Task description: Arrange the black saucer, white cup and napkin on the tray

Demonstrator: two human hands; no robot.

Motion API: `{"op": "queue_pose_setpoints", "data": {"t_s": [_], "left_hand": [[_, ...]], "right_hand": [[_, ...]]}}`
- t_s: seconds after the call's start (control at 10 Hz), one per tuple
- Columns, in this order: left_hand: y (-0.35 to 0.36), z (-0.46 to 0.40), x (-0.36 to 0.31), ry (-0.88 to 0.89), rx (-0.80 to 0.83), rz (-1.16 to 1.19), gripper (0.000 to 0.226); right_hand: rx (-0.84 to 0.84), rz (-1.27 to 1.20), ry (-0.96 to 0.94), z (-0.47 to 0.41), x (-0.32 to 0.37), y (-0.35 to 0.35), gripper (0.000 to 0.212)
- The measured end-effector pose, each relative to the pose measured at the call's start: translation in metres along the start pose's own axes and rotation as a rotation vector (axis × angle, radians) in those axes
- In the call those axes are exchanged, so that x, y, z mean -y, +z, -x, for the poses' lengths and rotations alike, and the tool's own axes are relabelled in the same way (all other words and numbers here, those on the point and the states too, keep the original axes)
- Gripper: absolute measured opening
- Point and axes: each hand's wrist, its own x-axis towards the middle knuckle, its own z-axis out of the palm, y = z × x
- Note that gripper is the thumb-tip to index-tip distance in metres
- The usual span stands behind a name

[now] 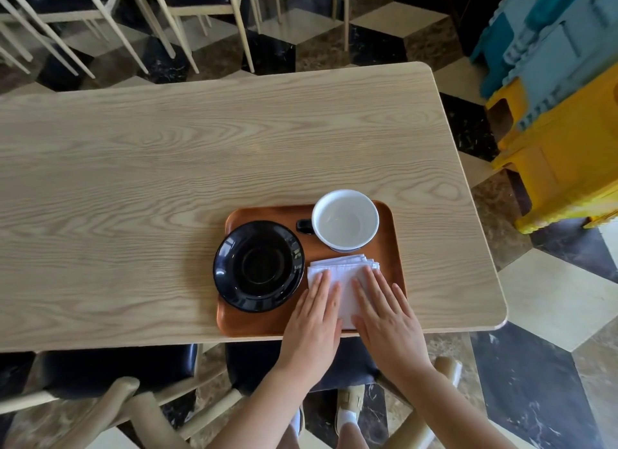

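Now pressing flat: left hand (312,318) and right hand (388,315), both spread open, palms down on the napkin (344,275) at the tray's (393,248) five o'clock corner. Saucer (259,266) just beside at nine, overhanging the tray's left rim; cup (346,219) at twelve, nearer the right hand. Looks nearly arranged.
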Motion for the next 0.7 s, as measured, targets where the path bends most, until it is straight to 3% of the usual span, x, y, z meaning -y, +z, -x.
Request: {"op": "queue_pose_setpoints", "data": {"t_s": [0.5,0.6,0.7], "left_hand": [[-0.002,-0.002,0.008,0.028,0.103,0.034,0.053],[-0.018,-0.004,0.01,0.067,0.154,0.024,0.056],[-0.054,-0.01,0.009,0.077,0.149,0.076,0.055]], "right_hand": [[0.038,-0.042,0.019,0.003,0.005,-0.007,0.047],[0.08,-0.06,0.005,-0.001,0.003,-0.019,0.051],[0.027,-0.112,0.018,-0.011,0.006,-0.053,0.039]]}}
